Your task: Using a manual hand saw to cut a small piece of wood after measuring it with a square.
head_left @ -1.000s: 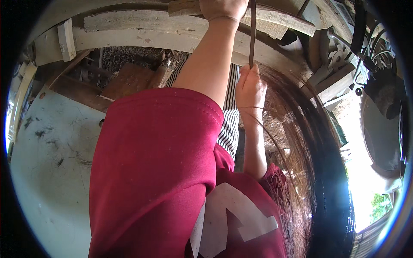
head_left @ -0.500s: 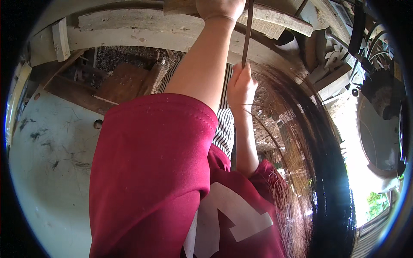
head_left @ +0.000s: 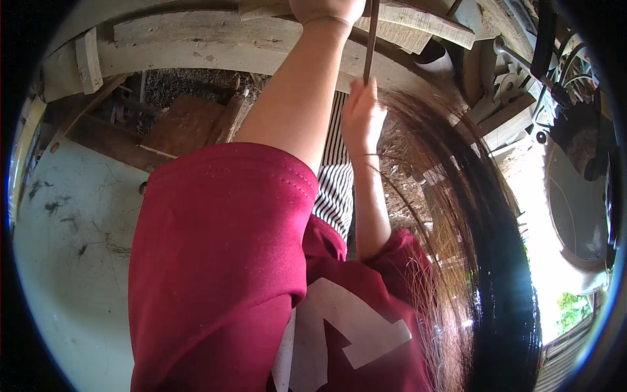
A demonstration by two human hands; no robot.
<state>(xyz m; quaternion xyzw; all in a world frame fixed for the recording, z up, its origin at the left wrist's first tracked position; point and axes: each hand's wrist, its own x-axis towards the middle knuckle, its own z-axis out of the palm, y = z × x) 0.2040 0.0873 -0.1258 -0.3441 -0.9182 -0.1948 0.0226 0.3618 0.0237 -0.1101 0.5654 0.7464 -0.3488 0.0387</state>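
Note:
My left hand [head_left: 326, 10] is at the top edge, its fingers cut off, beside the wooden boards, with my forearm rising out of a maroon sleeve. A long, thin dark-brown strip [head_left: 371, 39] runs vertically just right of it, past the top edge. Lower down, my right hand [head_left: 362, 117] has its fingers closed around the lower end of this strip. Long dark hair [head_left: 483, 248] hangs at the right, a few strands crossing my right wrist. Striped trousers [head_left: 333, 196] show below my right hand, above the maroon shirt.
Rough wooden boards [head_left: 196, 36] span the top. A pale, scratched panel [head_left: 72, 261] lies at left, near rusty brown boards [head_left: 176, 127]. A round dark-grey plate [head_left: 575, 209], a toothed dark piece [head_left: 578, 137] and cables [head_left: 568, 72] crowd the bright right side.
Both hands and the strip have shifted a little up and to the left in the picture. My right hand keeps its hold on the strip.

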